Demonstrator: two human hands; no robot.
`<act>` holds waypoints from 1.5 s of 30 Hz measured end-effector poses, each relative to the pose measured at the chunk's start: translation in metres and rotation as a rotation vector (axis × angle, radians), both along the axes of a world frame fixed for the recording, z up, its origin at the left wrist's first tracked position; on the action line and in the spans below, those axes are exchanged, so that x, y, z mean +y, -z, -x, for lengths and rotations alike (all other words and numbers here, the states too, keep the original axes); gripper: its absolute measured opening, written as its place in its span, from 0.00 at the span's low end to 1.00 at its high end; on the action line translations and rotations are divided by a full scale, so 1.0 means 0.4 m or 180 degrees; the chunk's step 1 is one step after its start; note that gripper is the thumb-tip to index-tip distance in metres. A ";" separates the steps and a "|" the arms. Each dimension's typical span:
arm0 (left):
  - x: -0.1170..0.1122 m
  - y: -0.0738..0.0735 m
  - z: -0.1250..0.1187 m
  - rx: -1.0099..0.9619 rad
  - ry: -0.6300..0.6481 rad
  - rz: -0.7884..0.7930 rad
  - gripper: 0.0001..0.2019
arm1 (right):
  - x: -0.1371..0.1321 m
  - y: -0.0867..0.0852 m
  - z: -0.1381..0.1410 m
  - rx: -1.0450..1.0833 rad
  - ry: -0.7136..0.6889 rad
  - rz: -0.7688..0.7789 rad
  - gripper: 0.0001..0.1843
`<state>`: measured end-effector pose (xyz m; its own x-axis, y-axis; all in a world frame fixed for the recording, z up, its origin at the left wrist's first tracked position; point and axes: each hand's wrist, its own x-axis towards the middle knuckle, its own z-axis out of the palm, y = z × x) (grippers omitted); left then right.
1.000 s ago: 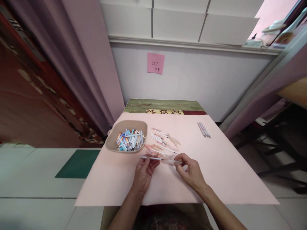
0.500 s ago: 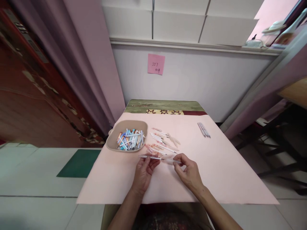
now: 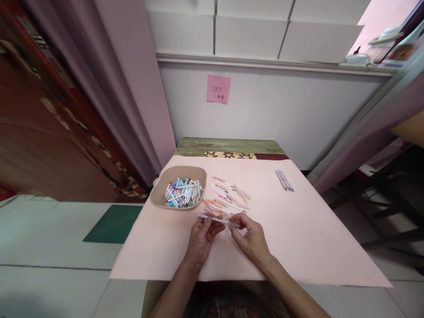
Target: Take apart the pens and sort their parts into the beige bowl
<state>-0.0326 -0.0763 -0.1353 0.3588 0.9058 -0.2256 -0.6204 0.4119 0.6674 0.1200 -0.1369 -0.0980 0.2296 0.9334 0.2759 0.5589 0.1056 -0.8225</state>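
In front of me, near the middle of the pink-covered table, both my hands hold a slim pale pen (image 3: 218,219) lengthwise between them. My left hand (image 3: 200,238) pinches its left part between thumb and fingers. The fingertips of my right hand (image 3: 250,234) are closed on its right end. The two halves of the pen meet or nearly meet; the exact joint is too small to make out. Just beyond my hands lie loose white pen refills (image 3: 220,191), pinkish pen barrel parts (image 3: 212,205) and a few cream-coloured parts (image 3: 243,194).
On the left of the table stands a beige bin (image 3: 159,183) filled with blue, orange and white pen parts. Several whole pens (image 3: 285,180) lie side by side at the right. A pink note (image 3: 218,89) is stuck to the wall behind.
My right hand has moved left toward my left hand. The gap between the two pen halves, where a white refill showed, has closed up. The view has shifted slightly.
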 end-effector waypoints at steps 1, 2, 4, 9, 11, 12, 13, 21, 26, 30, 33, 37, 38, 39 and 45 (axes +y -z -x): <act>0.000 0.001 0.001 -0.0011 0.0000 -0.0004 0.09 | 0.004 0.002 0.005 0.0035 -0.0021 -0.0023 0.05; 0.000 0.002 0.001 -0.0017 -0.0005 -0.0006 0.09 | 0.008 0.005 0.008 0.0070 -0.0034 -0.0041 0.05; -0.001 0.003 0.001 -0.0014 -0.0005 -0.0010 0.09 | 0.013 0.008 0.013 0.0135 -0.0063 -0.0067 0.05; -0.002 0.004 0.001 -0.0041 0.0003 -0.0048 0.08 | 0.015 0.011 0.015 0.0185 -0.0079 -0.0029 0.07; -0.003 0.004 0.001 -0.0037 -0.0005 -0.0084 0.08 | 0.013 0.013 0.013 0.0178 -0.0067 0.0169 0.10; -0.004 0.004 0.001 -0.0022 0.0006 -0.0103 0.08 | 0.013 0.014 0.012 0.0162 -0.0066 0.0292 0.14; -0.005 0.004 0.001 -0.0005 0.0019 -0.0119 0.08 | 0.012 0.015 0.010 0.0135 -0.0061 0.0397 0.17; -0.003 0.005 0.000 -0.0011 -0.0060 -0.0081 0.09 | 0.006 0.016 0.007 -0.0024 -0.0064 0.0228 0.11; -0.004 0.004 -0.002 0.0001 -0.0056 -0.0108 0.09 | 0.003 0.015 0.008 -0.0138 -0.0028 0.0289 0.14; -0.005 0.004 -0.003 0.0026 -0.0040 -0.0166 0.09 | 0.004 0.018 0.010 -0.0261 -0.0022 0.0259 0.13; -0.004 0.006 -0.003 0.0058 -0.0018 -0.0170 0.09 | 0.004 0.019 0.008 -0.0370 0.0029 0.0592 0.20; -0.004 0.004 -0.003 0.0090 -0.0019 -0.0184 0.09 | 0.000 0.019 0.009 -0.0482 0.0008 0.0551 0.14; -0.005 0.003 -0.003 0.0103 -0.0016 -0.0205 0.08 | -0.001 0.020 0.010 -0.0514 0.0025 0.0461 0.15; -0.006 0.002 -0.004 0.0113 -0.0012 -0.0233 0.08 | -0.002 0.021 0.011 -0.0557 0.0046 0.0391 0.15; -0.009 -0.003 -0.002 0.0098 0.0117 -0.0320 0.08 | 0.002 0.032 0.014 -0.0087 -0.0138 0.0964 0.25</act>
